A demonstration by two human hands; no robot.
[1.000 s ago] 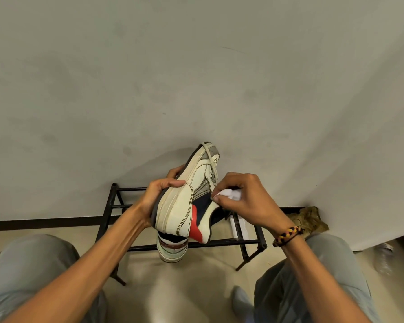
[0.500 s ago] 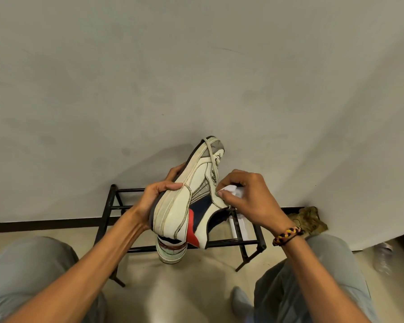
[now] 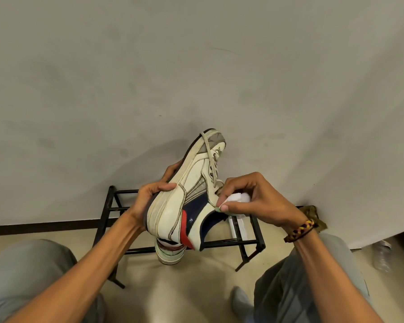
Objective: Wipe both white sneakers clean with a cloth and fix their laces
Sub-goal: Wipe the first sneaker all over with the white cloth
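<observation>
A plain grey wall (image 3: 196, 66) fills the upper view, with a dark baseboard (image 3: 40, 227) along its foot. A black metal rack (image 3: 250, 238) stands against it on a pale beige floor (image 3: 196, 287), lit evenly.

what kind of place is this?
Probably a home entryway or shoe corner: a black metal shoe rack against a plain wall, a second sneaker on the floor beneath it.
</observation>
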